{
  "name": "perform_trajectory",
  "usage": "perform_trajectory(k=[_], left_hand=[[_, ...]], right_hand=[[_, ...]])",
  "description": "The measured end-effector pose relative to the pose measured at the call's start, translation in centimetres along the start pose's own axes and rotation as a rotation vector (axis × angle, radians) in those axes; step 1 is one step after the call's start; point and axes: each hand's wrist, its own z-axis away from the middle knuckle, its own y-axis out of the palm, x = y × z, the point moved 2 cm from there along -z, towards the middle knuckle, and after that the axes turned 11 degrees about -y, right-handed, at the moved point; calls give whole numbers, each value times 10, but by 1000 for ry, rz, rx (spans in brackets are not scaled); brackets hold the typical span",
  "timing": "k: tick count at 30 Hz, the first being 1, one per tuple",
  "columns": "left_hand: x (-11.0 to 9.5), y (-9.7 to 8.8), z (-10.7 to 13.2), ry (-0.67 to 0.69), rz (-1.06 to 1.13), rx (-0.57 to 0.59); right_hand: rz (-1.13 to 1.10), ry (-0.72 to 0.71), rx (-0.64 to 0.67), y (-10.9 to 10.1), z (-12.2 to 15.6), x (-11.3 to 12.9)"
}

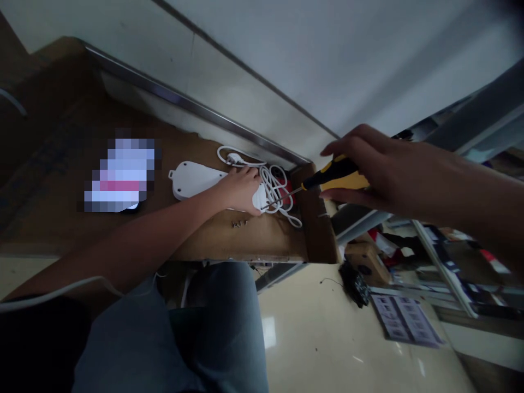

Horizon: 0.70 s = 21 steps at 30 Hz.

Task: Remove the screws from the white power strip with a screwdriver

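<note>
Since the power strip (pixel 194 183) near the tabletop corner (pixel 286 245) looks light and stiff, the left hand (pixel 241 191) pins its body flat while the right hand (pixel 368 172) grips a screwdriver (pixel 338 174).

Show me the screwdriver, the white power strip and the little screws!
Screwdriver (pixel 338 174): head view, on the yellow-and-black handle.
White power strip (pixel 194 180): head view, on its bare top.
Little screws (pixel 240 223): head view, on the small group.
</note>
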Motion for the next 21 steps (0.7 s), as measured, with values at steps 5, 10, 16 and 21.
perform_trajectory(k=[5,10,16,21], left_hand=[[4,4,-3,22,24,-26],[5,6,-4,8,45,5],[5,7,-5,14,45,-5],[3,3,-3,-7,15,26]], right_hand=[[-100,-182,9,-4,1,-7],[-177,-155,65,-2,-1,-17],[-60,-82,124,-6,-7,-10],[-98,401,396,-5,-22,-10]])
